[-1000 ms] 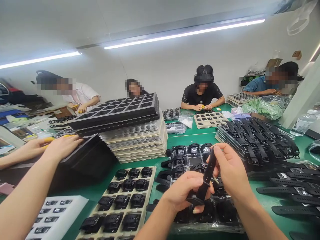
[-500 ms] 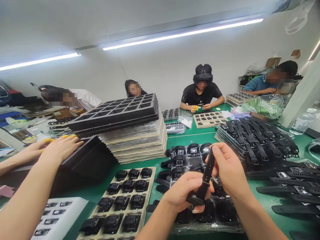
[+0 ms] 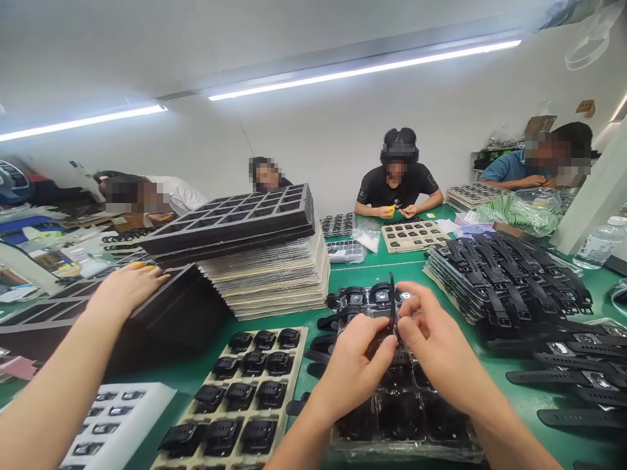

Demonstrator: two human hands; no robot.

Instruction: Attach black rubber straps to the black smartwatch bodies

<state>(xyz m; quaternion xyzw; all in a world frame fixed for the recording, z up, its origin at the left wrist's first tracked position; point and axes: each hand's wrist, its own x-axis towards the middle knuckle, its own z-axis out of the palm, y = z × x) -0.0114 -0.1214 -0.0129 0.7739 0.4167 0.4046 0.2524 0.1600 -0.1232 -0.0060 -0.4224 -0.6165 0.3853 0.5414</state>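
Note:
Over the clear plastic tray (image 3: 406,444), my left hand (image 3: 357,359) is closed on a black smartwatch (image 3: 392,303). Its strap stands upright above my thumb and fingers, while the watch body is hidden. Just to the right, my right hand (image 3: 434,339) has its fingers bent and apart, with the tips close beside the strap. The plastic tray below holds several watches with black straps. To its left, a beige tray (image 3: 289,391) carries rows of watches with their straps closed into loops.
A co-worker's hand (image 3: 130,287) rests on a black compartment box (image 3: 166,326) at left. Behind it rises a tall tray stack (image 3: 269,281). Strapped watches (image 3: 509,274) are piled at right, near a bottle (image 3: 600,241). A white foam tray (image 3: 151,398) lies front left.
My right hand has let go of the strap and its fingers have spread. The watch has turned so its strap shows edge-on. At left, one of the two co-worker hands has left view.

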